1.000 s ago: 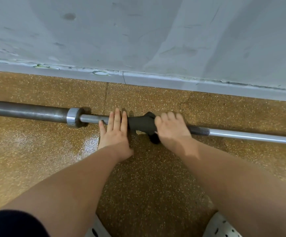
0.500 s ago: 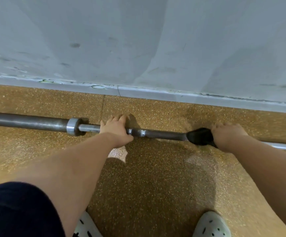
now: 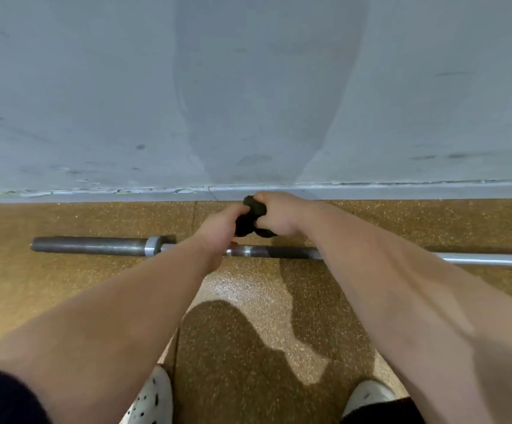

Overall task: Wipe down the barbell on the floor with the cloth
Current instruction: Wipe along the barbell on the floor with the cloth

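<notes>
We hold the cloth (image 3: pixel 247 222) with both hands, clear of the barbell (image 3: pixel 282 252) and on the wall side of it. The cloth is dark and bunched into a wad. The right hand (image 3: pixel 280 216) has its fingers curled round the wad's right side, and a lump of fabric sticks out above the knuckles. The left hand (image 3: pixel 220 228) grips the wad's left side with its fingers closed on the fabric; its fingertips are hidden.

The barbell lies flat on the speckled brown floor (image 3: pixel 65 301), parallel to the grey wall (image 3: pixel 95 87) and near the baseboard (image 3: pixel 95 194). Neither hand touches it. From left to right it shows a dark sleeve (image 3: pixel 89 245), a bright collar (image 3: pixel 152 246), a dark stretch of shaft and a silver stretch that runs to the right edge — both forearms cross in front of the shaft.

Two white shoes (image 3: pixel 153 399) with dark holes stand at the bottom edge.
</notes>
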